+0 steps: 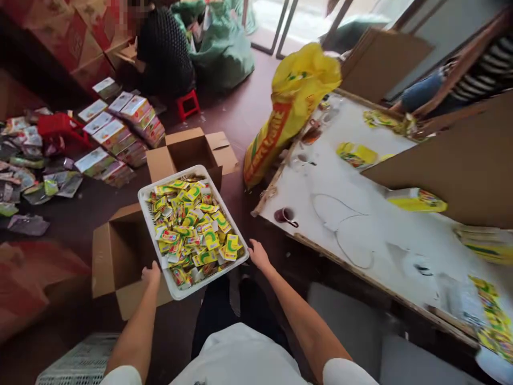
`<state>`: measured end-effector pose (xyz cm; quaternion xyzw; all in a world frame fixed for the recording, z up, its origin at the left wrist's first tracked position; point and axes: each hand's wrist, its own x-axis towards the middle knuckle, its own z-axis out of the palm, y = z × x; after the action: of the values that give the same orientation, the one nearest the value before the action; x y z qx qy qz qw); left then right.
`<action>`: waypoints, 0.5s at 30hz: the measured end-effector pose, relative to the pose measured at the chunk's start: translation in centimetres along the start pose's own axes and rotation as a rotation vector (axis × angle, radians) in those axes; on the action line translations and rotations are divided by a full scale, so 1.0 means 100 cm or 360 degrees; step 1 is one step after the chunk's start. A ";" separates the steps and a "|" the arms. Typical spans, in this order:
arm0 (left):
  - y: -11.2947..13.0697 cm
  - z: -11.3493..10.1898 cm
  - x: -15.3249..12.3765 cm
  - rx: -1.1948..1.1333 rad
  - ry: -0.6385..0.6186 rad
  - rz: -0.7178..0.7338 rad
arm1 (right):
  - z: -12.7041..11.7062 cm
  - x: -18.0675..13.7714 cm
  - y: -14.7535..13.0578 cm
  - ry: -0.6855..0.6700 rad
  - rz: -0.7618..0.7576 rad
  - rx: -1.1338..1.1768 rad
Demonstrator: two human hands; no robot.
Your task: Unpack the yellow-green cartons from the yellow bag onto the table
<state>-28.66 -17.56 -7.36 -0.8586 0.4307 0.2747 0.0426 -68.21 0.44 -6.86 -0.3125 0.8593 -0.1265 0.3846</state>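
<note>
Head view: I have both hands clamped on the white tray [149,206], left hand [151,274] at the near corner, right hand [258,254] on the near right rim, presumably to balance it. Heaped with yellow sachets [192,227], it hangs over open cardboard boxes [120,256], left of the worktop [360,224].

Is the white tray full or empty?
Full. The white tray is heaped with small yellow packets almost to its rim. The left hand and right hand hold its near edge.

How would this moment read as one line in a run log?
left hand: grips white tray | right hand: grips tray | tray: full of yellow sachets, above open cardboard boxes | beside: white table
</note>
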 end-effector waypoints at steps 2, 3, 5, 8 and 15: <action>0.003 0.014 0.024 -0.0041 -0.0086 -0.0015 | 0.012 0.023 -0.013 0.0099 -0.0046 -0.0006; 0.007 0.022 0.034 -0.0073 -0.0145 0.0026 | 0.017 0.034 -0.018 0.0142 -0.0053 -0.0004; 0.014 0.036 0.049 -0.0130 -0.0267 0.0113 | 0.027 0.055 -0.024 0.0194 -0.0030 0.0000; 0.014 0.052 0.064 -0.0169 -0.0358 0.0163 | 0.040 0.085 -0.028 0.0153 0.0033 0.0015; 0.000 0.080 0.083 -0.0265 -0.0255 0.0166 | 0.059 0.129 -0.027 -0.0004 0.0087 0.0002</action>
<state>-28.16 -21.05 -18.37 -0.8110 0.4457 0.3790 -0.0090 -69.20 -9.72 -17.07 -0.2888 0.8670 -0.1159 0.3892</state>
